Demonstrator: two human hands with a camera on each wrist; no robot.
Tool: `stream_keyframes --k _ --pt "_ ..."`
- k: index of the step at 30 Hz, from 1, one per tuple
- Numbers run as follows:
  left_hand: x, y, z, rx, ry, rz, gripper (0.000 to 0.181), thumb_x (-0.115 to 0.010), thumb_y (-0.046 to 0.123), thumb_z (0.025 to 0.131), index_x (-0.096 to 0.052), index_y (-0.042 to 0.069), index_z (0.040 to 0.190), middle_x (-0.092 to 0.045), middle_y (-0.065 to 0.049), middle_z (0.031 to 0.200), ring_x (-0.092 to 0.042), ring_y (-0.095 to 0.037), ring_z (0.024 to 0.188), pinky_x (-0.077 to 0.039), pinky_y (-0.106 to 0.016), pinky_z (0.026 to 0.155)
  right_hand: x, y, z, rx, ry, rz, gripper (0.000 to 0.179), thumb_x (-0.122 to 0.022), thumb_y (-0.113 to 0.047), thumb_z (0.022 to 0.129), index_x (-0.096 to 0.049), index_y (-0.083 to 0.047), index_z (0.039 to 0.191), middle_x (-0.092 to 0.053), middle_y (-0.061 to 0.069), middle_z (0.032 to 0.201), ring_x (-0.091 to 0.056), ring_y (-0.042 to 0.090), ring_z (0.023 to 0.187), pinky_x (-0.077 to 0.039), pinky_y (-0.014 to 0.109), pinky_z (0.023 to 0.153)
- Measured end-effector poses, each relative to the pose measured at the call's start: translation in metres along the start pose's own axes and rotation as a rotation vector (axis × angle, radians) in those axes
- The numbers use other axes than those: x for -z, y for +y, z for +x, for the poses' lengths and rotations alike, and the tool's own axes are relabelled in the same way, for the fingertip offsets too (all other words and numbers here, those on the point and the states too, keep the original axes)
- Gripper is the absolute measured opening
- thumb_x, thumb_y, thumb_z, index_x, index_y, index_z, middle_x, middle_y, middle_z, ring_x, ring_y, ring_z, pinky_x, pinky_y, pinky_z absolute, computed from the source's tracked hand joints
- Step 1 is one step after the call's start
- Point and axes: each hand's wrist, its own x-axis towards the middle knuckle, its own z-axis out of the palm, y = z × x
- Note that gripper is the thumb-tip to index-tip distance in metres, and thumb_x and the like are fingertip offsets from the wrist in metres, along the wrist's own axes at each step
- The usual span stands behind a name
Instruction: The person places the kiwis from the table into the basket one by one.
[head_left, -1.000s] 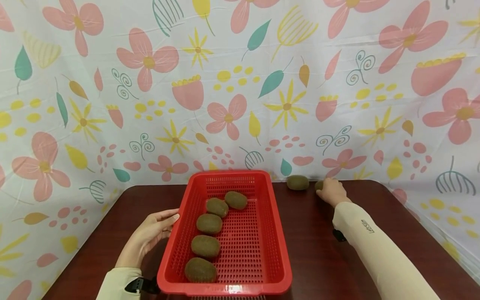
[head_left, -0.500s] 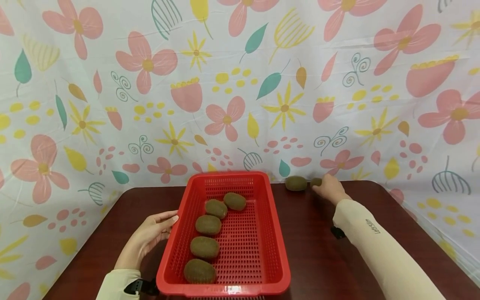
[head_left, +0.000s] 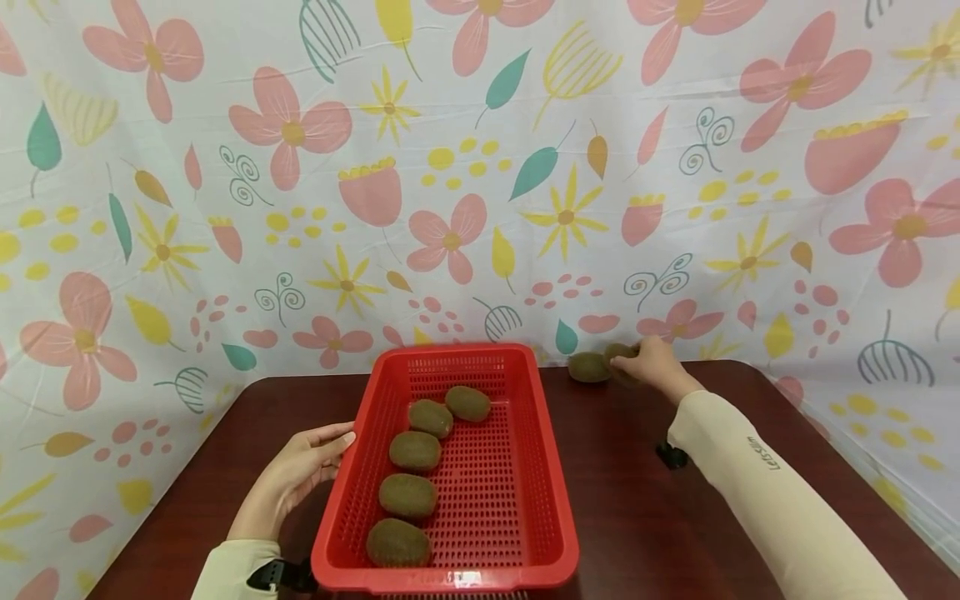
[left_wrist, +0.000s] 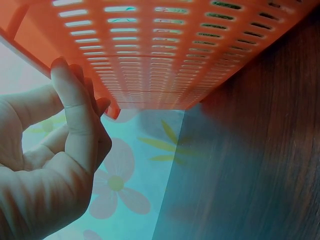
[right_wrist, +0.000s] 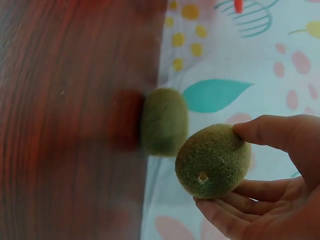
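A red plastic basket [head_left: 558,500] stands on the table with several brown kiwis [head_left: 412,451] along its left side. My left hand [head_left: 300,467] is at the left rim, its bent fingers and thumb holding the edge; in the left wrist view the fingers [left_wrist: 75,115] lie against the rim beside the slotted wall. At the back of the table, my right hand [head_left: 656,367] pinches a kiwi [right_wrist: 212,162] between thumb and fingers, its stem-scar end showing in the right wrist view. Another kiwi [head_left: 588,367] lies just left of it, by the curtain.
A flower-printed white curtain [head_left: 450,167] hangs behind and around the dark wooden table [head_left: 622,500]. The basket stands between the two hands, its right wall nearest the kiwi lying at the back.
My right hand has lifted the kiwi a little and moved it left, towards the kiwi lying there. The left hand stays at the basket rim, and the kiwis in the basket have not moved.
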Motion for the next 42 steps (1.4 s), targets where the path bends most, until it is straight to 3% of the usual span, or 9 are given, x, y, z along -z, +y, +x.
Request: stream_keyframes --k 9,13,16,20,27,35,42 --pt "-0.001 0.001 0.000 0.003 0.012 0.008 0.056 -0.056 0.019 0.098 -0.037 -0.010 0.142 -0.067 -0.003 0.094 -0.062 -0.014 0.074 -0.055 -0.029 0.071 0.011 -0.034 0.000 0.033 -0.041 0.056 0.037 -0.067 -0.025 0.090 -0.051 -0.006 0.063 -0.033 -0.002 0.048 -0.034 0.013 0.045 -0.031 0.029 0.047" --pt "-0.002 0.001 -0.001 0.002 0.016 0.010 0.056 -0.057 0.019 0.098 -0.037 -0.010 0.142 -0.067 -0.003 0.095 -0.063 -0.015 0.074 -0.055 -0.029 0.071 0.014 -0.054 0.000 0.023 -0.055 0.078 0.033 -0.066 -0.028 0.091 -0.058 -0.001 0.073 -0.046 0.006 0.054 -0.045 0.019 0.051 -0.038 0.029 0.051" --pt "-0.002 0.001 -0.001 0.002 0.019 0.011 0.056 -0.057 0.019 0.098 -0.037 -0.009 0.142 -0.067 -0.004 0.095 -0.063 -0.015 0.074 -0.055 -0.029 0.071 0.016 -0.072 -0.001 0.042 -0.048 0.071 0.038 -0.066 -0.028 0.091 -0.067 0.009 0.100 -0.065 0.023 0.082 -0.060 0.030 0.071 -0.048 0.034 0.061" --pt "-0.001 -0.001 0.000 0.007 0.024 0.011 0.056 -0.057 0.019 0.098 -0.037 -0.009 0.143 -0.067 -0.004 0.096 -0.062 -0.016 0.074 -0.055 -0.030 0.071 0.017 -0.096 -0.004 0.065 -0.054 0.083 0.052 -0.065 -0.026 0.091 -0.057 0.014 0.124 -0.061 0.033 0.115 -0.061 0.040 0.098 -0.053 0.043 0.078" --pt "-0.002 -0.002 0.000 0.010 0.033 0.020 0.054 -0.056 0.019 0.098 -0.039 -0.008 0.142 -0.067 -0.005 0.098 -0.063 -0.017 0.075 -0.055 -0.030 0.071 0.011 -0.128 -0.004 0.091 -0.053 0.115 0.050 -0.067 -0.025 0.090 -0.059 0.013 0.121 -0.066 0.027 0.107 -0.064 0.036 0.097 -0.053 0.042 0.080" --pt "-0.002 -0.001 -0.002 -0.001 0.016 0.014 0.056 -0.057 0.019 0.098 -0.037 -0.009 0.142 -0.067 -0.003 0.095 -0.063 -0.015 0.074 -0.055 -0.029 0.071 -0.001 -0.163 -0.004 0.150 -0.100 0.198 0.049 -0.066 -0.021 0.091 -0.056 0.013 0.126 -0.065 0.026 0.111 -0.065 0.033 0.098 -0.054 0.039 0.081" --pt "-0.003 0.000 -0.002 0.000 0.016 0.007 0.055 -0.056 0.018 0.099 -0.037 -0.010 0.143 -0.067 -0.003 0.093 -0.063 -0.015 0.073 -0.055 -0.029 0.071 -0.018 -0.187 0.000 0.165 -0.100 0.200 0.045 -0.069 -0.022 0.089 -0.062 0.010 0.120 -0.068 0.022 0.104 -0.067 0.028 0.089 -0.054 0.032 0.073"
